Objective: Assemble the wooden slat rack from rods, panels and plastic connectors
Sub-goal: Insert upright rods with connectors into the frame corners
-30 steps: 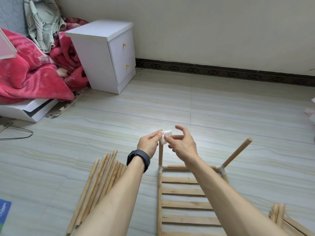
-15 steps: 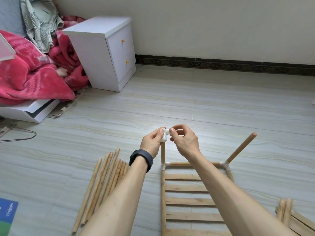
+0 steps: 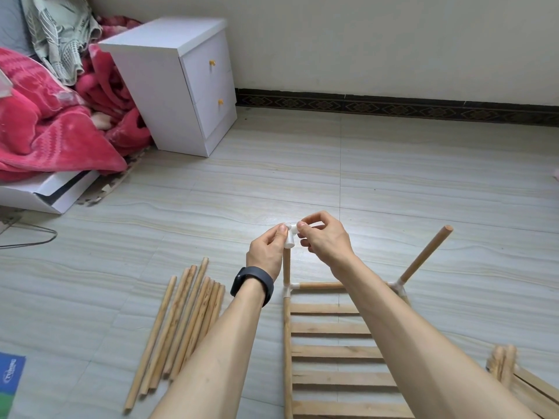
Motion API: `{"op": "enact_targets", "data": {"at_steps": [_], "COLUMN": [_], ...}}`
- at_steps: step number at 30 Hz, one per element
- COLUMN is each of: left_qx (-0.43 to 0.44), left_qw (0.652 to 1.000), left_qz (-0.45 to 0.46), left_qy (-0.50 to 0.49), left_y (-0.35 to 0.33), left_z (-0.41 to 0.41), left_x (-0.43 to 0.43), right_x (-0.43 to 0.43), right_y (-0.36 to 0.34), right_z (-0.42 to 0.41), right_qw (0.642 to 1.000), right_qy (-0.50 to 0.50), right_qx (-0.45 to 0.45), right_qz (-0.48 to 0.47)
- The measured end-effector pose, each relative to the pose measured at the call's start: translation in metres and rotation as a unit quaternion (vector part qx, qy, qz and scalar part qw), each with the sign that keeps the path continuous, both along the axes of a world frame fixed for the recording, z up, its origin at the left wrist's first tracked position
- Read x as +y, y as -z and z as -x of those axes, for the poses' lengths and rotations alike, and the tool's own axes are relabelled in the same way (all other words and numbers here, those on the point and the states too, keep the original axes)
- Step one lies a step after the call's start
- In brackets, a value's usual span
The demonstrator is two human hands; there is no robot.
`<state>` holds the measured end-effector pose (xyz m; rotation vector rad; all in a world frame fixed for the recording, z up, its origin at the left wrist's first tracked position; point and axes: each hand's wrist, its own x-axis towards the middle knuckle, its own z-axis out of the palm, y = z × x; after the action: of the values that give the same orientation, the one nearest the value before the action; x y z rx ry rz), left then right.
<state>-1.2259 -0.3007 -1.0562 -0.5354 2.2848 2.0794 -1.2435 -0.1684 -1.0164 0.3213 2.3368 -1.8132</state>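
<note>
A white plastic connector (image 3: 291,236) sits on the top of an upright wooden rod (image 3: 286,265). My left hand (image 3: 266,252) pinches its left side and my right hand (image 3: 324,240) pinches its right side. The rod rises from a white corner connector (image 3: 291,289) of the slat panel (image 3: 332,352) lying flat on the floor. A second rod (image 3: 426,256) leans up and right from the panel's far right corner, its top bare. My forearms hide parts of the panel.
Several loose wooden rods (image 3: 181,325) lie on the tile floor left of the panel. More slat pieces (image 3: 514,376) lie at the lower right. A white bedside cabinet (image 3: 181,83) and a red blanket (image 3: 45,128) stand at the back left.
The connector went from held just above the rod's top to seated on it. Both hands stayed at the rod's top; the camera shifted slightly.
</note>
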Motion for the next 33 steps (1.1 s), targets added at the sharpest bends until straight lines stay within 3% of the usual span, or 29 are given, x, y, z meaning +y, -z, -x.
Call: {"op": "enact_targets", "data": {"at_steps": [9, 15, 20, 22, 25, 30, 33], "left_qx": [-0.017, -0.029, -0.073, -0.074, -0.103, -0.148, -0.141], "left_qw": [1.000, 0.998, 0.970, 0.966, 0.937, 0.879, 0.862], "left_qz": [0.011, 0.040, 0.197, 0.210, 0.239, 0.193, 0.217], "left_qy": [0.011, 0.049, 0.124, 0.132, 0.232, 0.410, 0.437], "left_y": [0.001, -0.013, -0.041, -0.052, -0.059, -0.051, -0.046], "left_z": [-0.004, -0.006, -0.019, -0.041, -0.095, -0.191, -0.218], "left_x": [-0.003, 0.000, -0.014, -0.018, -0.019, -0.015, -0.014], "right_x": [0.001, 0.003, 0.032, 0.051, 0.076, 0.090, 0.089], "right_y": [-0.003, -0.005, 0.008, 0.030, 0.080, 0.169, 0.188], "right_z": [-0.003, -0.015, -0.067, -0.110, -0.181, -0.282, -0.302], "right_qw": [0.999, 0.994, 0.992, 0.985, 0.961, 0.857, 0.820], "right_qy": [-0.009, -0.029, -0.045, -0.058, -0.108, -0.271, -0.298], "right_qx": [-0.010, 0.015, -0.015, -0.029, -0.070, -0.173, -0.128], "right_qz": [-0.031, -0.103, -0.119, -0.162, -0.244, -0.403, -0.471]}}
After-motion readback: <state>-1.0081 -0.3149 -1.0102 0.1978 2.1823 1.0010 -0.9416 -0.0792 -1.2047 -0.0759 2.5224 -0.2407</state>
